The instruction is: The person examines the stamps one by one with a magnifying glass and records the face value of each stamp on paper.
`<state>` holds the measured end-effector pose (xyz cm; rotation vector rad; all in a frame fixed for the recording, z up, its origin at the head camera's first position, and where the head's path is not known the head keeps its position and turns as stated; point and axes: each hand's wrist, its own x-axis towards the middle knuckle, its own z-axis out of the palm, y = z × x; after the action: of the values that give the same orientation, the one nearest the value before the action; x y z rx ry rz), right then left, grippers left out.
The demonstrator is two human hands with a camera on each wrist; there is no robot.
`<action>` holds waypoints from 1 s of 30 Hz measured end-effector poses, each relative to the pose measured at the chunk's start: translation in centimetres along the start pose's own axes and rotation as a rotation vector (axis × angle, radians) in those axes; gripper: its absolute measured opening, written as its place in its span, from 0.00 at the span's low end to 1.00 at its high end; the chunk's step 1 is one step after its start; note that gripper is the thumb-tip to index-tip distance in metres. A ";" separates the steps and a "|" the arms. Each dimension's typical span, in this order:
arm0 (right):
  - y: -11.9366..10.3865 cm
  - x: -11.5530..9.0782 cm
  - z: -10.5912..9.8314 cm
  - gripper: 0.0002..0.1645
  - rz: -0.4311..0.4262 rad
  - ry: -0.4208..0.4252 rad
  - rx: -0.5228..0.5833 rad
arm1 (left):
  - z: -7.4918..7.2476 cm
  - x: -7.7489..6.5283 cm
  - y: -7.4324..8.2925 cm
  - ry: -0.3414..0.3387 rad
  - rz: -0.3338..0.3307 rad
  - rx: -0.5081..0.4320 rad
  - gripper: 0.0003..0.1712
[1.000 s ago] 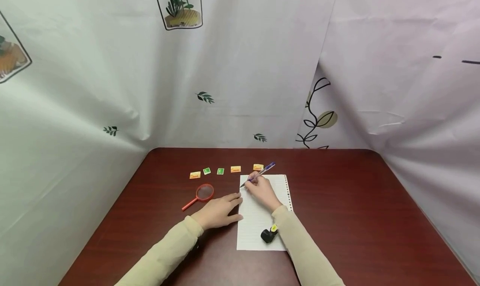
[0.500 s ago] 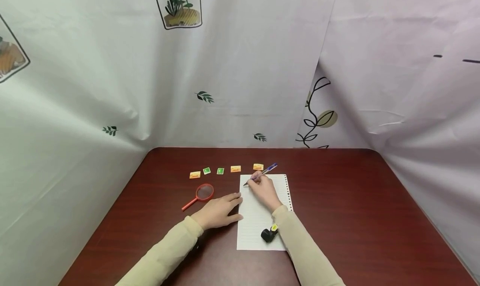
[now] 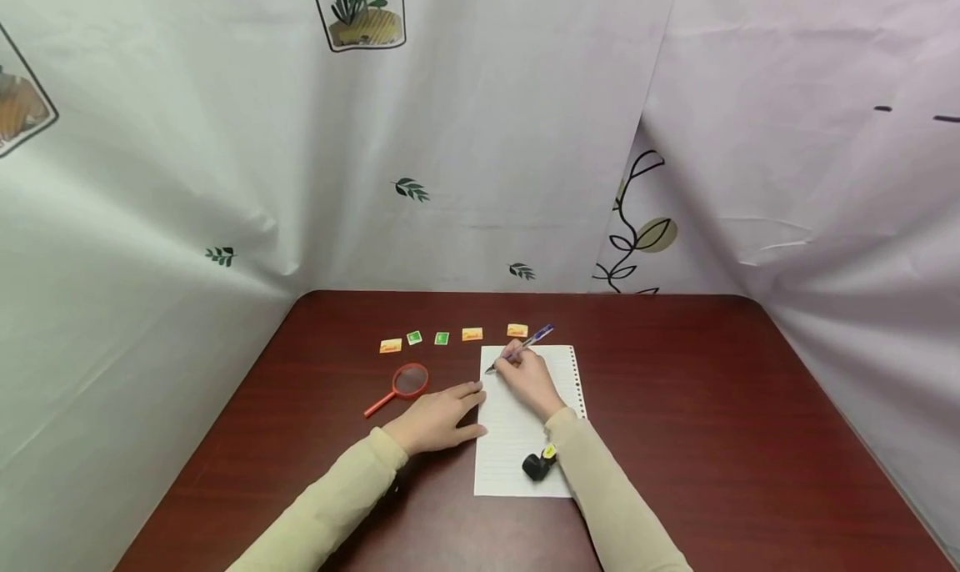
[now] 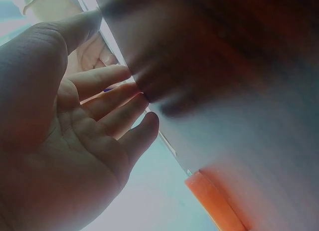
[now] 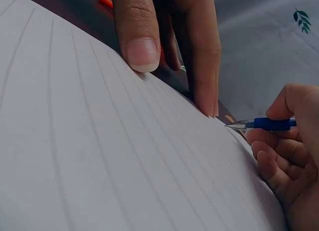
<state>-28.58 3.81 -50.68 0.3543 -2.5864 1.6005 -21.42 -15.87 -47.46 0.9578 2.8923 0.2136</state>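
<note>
In the head view a lined white sheet of paper [image 3: 504, 451], with punched holes down its right side, lies on the table. My right hand [image 3: 529, 380] pinches a blue pen [image 3: 540, 334] over the sheet's upper left part. The right wrist view shows the pen's metal tip [image 5: 237, 125] at the paper; whether any mark is there, I cannot tell. My left hand [image 3: 438, 419] rests at the sheet's left edge, its fingers extended and thumb spread. A red magnifying glass [image 3: 411, 380] lies left of that hand, and part of its orange-red handle [image 4: 214, 198] shows in the left wrist view.
Behind the paper and magnifying glass lie several small stamp-like pieces, among them an orange one [image 3: 391, 346] and a green one [image 3: 442, 338]. A black wrist camera [image 3: 536, 467] hangs at my right wrist over the sheet. White printed cloth [image 3: 480, 138] surrounds the dark red table [image 3: 675, 405].
The pen tip has shifted slightly right from the sheet's left edge, then a touch back, with my right hand. My left hand keeps its place. The head view has tilted slightly.
</note>
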 end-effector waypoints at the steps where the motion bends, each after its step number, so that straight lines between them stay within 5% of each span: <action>1: 0.0 0.0 0.0 0.03 -0.004 0.000 -0.005 | 0.0 0.0 0.0 0.000 0.000 0.001 0.37; 16: -0.2 0.1 -0.3 0.06 -0.026 -0.054 0.010 | -0.2 0.1 0.0 0.010 -0.001 -0.008 0.37; 30: 0.2 0.0 -0.2 0.04 -0.024 -0.017 0.018 | -0.2 0.0 0.2 0.001 -0.006 -0.020 0.37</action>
<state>-28.61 4.07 -50.75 0.4001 -2.5718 1.6215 -21.34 -15.68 -47.24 0.9455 2.8883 0.2426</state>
